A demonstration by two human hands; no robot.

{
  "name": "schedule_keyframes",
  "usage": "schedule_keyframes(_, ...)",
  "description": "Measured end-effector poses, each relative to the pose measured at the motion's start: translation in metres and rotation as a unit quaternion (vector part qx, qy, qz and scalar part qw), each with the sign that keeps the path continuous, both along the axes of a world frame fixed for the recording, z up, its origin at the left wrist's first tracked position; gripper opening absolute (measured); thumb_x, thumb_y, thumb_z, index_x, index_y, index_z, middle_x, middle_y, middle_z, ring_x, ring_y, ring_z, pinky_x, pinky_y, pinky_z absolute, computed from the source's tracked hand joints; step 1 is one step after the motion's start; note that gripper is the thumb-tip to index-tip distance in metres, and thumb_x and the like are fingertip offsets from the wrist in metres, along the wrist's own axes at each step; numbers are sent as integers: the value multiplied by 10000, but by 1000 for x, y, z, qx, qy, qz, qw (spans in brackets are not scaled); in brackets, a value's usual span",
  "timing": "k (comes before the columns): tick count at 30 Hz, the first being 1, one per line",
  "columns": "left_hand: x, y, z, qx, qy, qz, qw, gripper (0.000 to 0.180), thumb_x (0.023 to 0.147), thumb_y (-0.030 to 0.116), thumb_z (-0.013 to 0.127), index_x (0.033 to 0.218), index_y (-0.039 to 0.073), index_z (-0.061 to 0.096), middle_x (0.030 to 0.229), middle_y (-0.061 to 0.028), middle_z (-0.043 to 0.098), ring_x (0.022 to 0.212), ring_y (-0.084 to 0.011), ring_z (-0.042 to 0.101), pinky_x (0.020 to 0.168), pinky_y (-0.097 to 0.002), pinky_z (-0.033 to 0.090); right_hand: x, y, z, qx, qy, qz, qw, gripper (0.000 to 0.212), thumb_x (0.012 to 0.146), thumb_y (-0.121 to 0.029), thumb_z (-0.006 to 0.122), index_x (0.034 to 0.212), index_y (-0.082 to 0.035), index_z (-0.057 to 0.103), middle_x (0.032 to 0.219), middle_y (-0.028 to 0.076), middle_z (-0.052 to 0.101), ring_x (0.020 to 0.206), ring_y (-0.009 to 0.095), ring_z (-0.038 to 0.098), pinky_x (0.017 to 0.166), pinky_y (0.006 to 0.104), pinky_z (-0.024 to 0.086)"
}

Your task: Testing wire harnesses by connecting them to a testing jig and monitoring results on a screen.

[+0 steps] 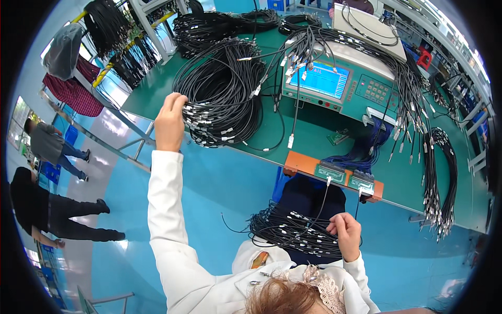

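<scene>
A large coil of thin black cables (219, 94) with white-tagged ends lies on the green bench. At its left edge my left hand (170, 123) has its fingers bent closed over the cable ends. Another bundle of black cables (293, 230) rests across my lap. My right hand (346, 235) is above the bundle's right end, fingers curled together; what they pinch is hidden. Two cables run down toward my lap from small green connector boards (330, 172) on an orange block (300, 161) at the bench's front edge.
A tester (361, 78) with a lit blue screen stands on the bench (256, 152), draped with cables. More cable bundles (442, 178) hang over the right edge. Racks with hanging cables (107, 26) stand at the left. Two people (57, 209) are on the blue floor beyond.
</scene>
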State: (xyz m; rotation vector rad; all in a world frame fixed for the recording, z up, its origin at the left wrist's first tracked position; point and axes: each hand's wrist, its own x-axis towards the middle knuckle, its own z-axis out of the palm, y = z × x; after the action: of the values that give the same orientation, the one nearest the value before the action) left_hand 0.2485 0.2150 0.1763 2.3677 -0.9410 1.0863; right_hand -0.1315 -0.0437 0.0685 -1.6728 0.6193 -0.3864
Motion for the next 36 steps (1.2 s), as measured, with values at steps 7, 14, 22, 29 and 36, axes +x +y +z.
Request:
schedule_keyframes(7,-86,-32,-22,-66,-19,-88,994,240,778,-101,548,975,20,611,1018,-138,579,934,-296,587,808,-363,488,64,16,-1,266,-41,182,946,282,990,-205,400,1135,22,486,956,137,629,837,188,635,771,297,519)
schedule_keyframes(14,-157,-54,-53,-164,143,-142,966,200,777,-104,551,940,-2,605,1035,-139,554,951,-288,572,829,-349,471,183,38,19,568,-132,236,778,408,998,-331,349,1162,27,458,1078,184,600,1008,257,597,964,395,439)
schedule_keyframes(22,-122,-33,-51,-465,686,-256,498,394,951,232,500,1237,-11,380,1089,-133,520,928,-240,584,855,-387,478,93,57,-10,532,-40,324,782,221,989,-209,415,1073,-22,499,974,124,621,868,185,624,807,295,494)
schedule_keyframes(29,-74,-41,-61,-398,739,-346,419,281,957,220,483,1074,-34,507,753,-35,528,747,-148,531,719,-306,443,43,52,-11,181,-2,400,898,249,981,-209,432,994,0,567,750,37,650,717,114,623,697,244,479)
schedule_keyframes(36,10,91,12,-562,522,-392,509,237,936,40,454,1164,-24,435,711,7,291,548,-70,251,476,-222,238,-78,-6,-20,224,-33,200,953,204,931,-79,476,1042,42,596,891,152,664,765,186,646,691,279,510)
